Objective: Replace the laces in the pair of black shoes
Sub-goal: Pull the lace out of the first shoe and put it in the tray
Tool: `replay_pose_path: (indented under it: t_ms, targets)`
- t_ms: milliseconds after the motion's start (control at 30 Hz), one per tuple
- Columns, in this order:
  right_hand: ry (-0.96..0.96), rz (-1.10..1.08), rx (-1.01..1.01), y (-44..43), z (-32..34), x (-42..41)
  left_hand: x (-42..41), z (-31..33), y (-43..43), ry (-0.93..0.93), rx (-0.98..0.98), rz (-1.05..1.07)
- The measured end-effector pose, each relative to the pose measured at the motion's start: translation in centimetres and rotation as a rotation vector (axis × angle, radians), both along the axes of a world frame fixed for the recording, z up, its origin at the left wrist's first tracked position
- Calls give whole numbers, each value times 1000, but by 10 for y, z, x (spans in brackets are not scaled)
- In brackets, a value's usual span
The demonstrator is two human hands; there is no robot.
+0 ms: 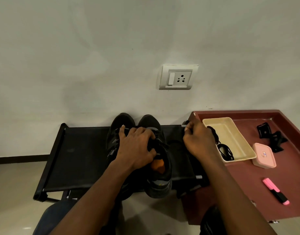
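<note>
Head view: the pair of black shoes [148, 122] is seen standing side by side, toes to the wall, on a black fabric shelf [78, 158]. The left hand [135, 146] is laid over both. Its forefinger is stretched onto the far shoe [123, 120], and its other fingers are curled into the lacing of the shoe with the orange insole [160, 185], which lies under its palm with its heel hanging over the shelf's front edge.

The right hand [198, 141] is held just to the right of that shoe with its fingers bunched as if pinching. Black on black, it cannot be told whether a lace end is held there.

Beyond the right hand, on the maroon tabletop [247, 192], a cream tray [230, 138] is set, with a black looped item [225, 151] draped over its near rim. What that item is cannot be made out. Further right a pink box [264, 155] and a pink highlighter [275, 190] are lying.

The step in hand is judged to be the unthreading of the old lace from the steadied shoe. For the next move the shoe would have to be kept pinned while the lace is drawn out eyelet by eyelet without snagging.
</note>
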State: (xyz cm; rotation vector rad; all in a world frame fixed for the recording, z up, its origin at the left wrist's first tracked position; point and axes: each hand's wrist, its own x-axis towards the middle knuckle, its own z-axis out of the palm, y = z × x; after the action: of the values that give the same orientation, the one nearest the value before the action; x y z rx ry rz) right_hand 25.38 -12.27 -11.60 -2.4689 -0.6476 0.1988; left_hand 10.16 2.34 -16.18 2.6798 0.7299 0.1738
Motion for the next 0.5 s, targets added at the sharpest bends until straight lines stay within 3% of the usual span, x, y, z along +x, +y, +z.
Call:
replay_pose_path:
  t_ms: [200,333,500]
  targets:
    - [5,216,-310,5,-3,-12,7,-4,-3,-53,51,-29]
    - [373,325,-141,7,-5,-11,10,-6,-5,-95,68,-53]
    - [327,378,-182,12,-14,-16,9,-4,-3,-203,-18,-61]
